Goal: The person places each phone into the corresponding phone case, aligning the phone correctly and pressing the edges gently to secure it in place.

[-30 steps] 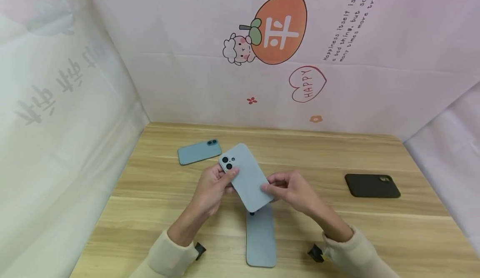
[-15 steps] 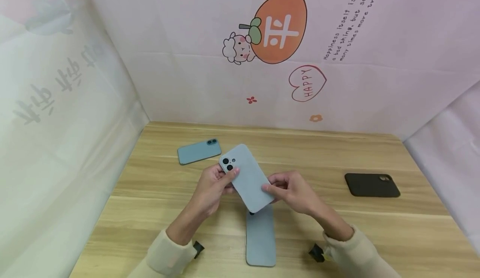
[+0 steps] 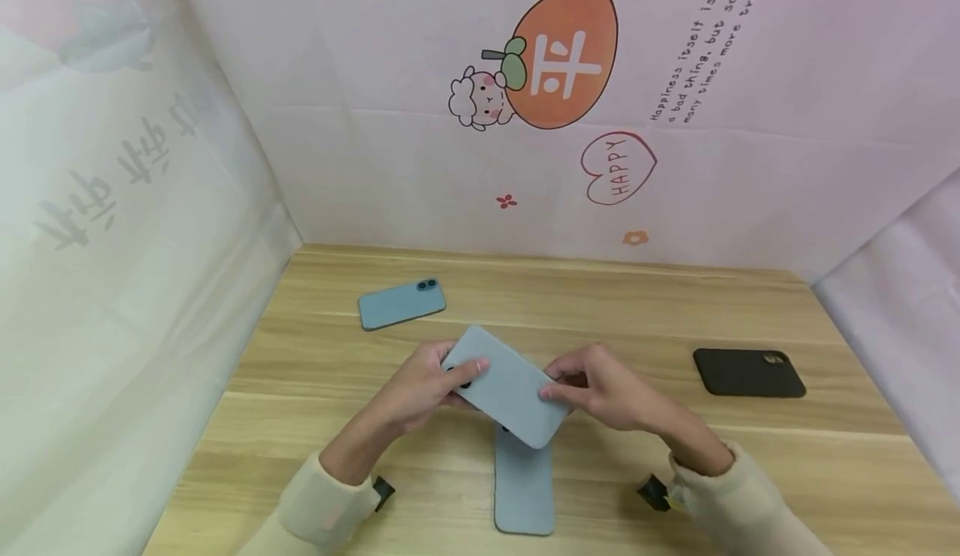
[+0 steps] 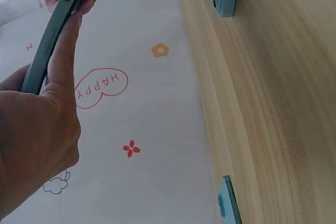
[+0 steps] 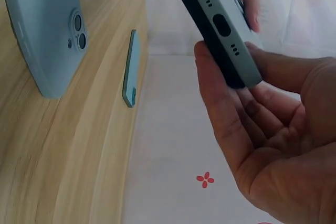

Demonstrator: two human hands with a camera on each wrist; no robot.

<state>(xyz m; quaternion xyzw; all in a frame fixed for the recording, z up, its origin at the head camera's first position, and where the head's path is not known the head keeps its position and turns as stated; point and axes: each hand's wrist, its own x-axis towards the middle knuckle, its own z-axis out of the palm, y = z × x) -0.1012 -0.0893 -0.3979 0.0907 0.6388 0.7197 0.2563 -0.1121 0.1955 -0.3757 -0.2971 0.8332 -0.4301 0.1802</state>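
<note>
Both hands hold a pale blue phone case slantwise above the table, its back turned up. My left hand grips the camera end, its thumb on the back beside the lenses, which it partly covers. At the opposite end, my right hand pinches the case between thumb and fingers. Seen from the right wrist, the end wall has port and speaker openings, and a dark layer runs along the case's front side. Directly below lies another pale blue phone-shaped piece, back up, its camera end partly hidden by the held case.
A blue phone with two lenses lies at the back left of the wooden table. Over on the right is a black phone case with a camera cutout. Printed cloth hangs behind the table's back edge.
The held case has dropped lower and turned to a flatter slant, its camera end moving down and its other end rightward. The right hand has shifted slightly right; both grips stay.
</note>
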